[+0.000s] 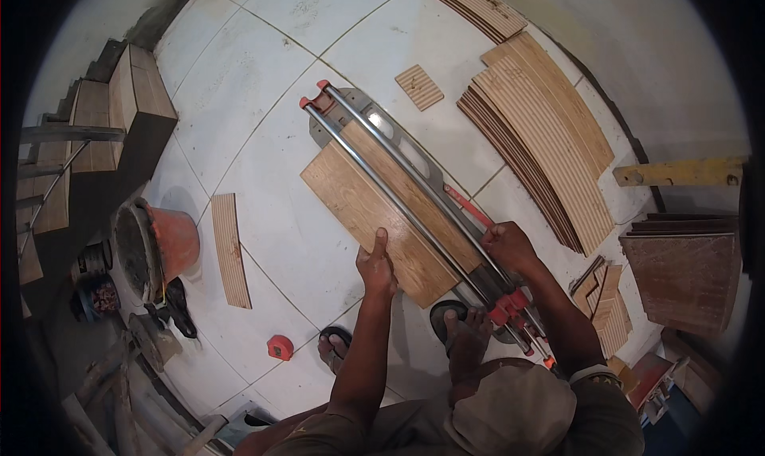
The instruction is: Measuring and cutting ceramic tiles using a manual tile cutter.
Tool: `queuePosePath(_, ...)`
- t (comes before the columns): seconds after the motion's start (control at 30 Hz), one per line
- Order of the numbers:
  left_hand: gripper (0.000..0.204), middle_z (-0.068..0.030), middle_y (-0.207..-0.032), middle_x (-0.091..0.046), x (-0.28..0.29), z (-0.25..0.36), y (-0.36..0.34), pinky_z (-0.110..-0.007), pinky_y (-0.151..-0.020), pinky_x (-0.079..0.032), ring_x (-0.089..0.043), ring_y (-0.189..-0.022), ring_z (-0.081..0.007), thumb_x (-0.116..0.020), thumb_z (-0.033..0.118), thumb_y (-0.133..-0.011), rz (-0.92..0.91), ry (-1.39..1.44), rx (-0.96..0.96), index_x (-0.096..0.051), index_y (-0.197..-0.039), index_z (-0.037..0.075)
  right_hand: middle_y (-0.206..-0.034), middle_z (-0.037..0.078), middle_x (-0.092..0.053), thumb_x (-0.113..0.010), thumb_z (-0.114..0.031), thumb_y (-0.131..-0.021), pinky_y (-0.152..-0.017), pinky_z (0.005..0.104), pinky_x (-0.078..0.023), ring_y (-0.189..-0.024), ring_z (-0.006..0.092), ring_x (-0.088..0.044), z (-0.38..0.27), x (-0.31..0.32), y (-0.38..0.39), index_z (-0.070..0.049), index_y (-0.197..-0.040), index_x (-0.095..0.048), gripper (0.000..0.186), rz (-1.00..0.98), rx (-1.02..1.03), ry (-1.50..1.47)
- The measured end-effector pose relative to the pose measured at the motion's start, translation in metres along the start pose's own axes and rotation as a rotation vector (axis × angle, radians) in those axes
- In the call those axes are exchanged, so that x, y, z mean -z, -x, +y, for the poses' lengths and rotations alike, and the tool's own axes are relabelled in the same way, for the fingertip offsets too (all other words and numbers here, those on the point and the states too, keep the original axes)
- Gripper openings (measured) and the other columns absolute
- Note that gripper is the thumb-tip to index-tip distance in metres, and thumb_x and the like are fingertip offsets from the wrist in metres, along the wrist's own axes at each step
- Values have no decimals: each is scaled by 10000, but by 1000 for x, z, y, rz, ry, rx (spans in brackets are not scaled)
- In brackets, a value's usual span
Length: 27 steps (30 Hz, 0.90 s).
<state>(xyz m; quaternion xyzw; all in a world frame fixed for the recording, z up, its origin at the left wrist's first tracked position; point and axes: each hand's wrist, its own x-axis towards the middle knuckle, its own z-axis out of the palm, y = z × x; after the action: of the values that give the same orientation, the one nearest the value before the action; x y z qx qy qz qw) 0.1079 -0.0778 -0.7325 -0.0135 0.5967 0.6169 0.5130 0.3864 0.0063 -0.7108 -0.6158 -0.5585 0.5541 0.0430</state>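
- On the white tiled floor (263, 129), nearest the person, the left hand (376, 266) presses flat, fingers spread, on the near end of the wood-look tile (374, 209).
- Just right, the right hand (508, 245) is clenched around the cutter's red handle (470, 209).
- The tile cutter (398, 169) runs its rails away up-left, along the tile's long axis.

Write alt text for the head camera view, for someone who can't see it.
Seen from above, a person's left hand presses a wood-look tile on a manual tile cutter while the right hand grips its handle. Tile stacks, an orange bucket and a tape measure lie around.
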Motion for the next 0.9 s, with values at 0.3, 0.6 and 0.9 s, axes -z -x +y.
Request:
queuePosePath(0.3, 566, -151, -1331, -630, -6, -13, -1, -425, -1059, -520, -630, -1188, -281, -720, 228, -1012, -88, 11, 8, -464, -1443, -35, -756, 237, -693, -647, -268, -809, -687, 457, -559, -674, 361, -688, 23, 3, -12, 7, -778, -722, 286, 60, 194, 164)
queuePosePath(0.6, 647, -185, -1379, -600, -15, -7, 6, -481, -1062, -533, -623, -1213, -335, -676, 360, -1034, -88, -116, 19, -430, -1442, -78, -788, 75, -730, -682, -112, -884, -628, 307, -536, -688, 130, -677, 37, 18, 16, -26, -930, -744, 115, -117, 157, -385)
queuePosePath(0.9, 557, -168, -1301, -641, 2, -7, -8, -450, -1009, -567, -652, -1150, -305, -684, 276, -1037, -70, -32, 33, -469, -1416, -69, -780, 59, -718, -710, -77, -876, -699, 337, -531, -742, 159, -671, 17, 17, 35, -50, -897, -740, 46, -32, 205, 99)
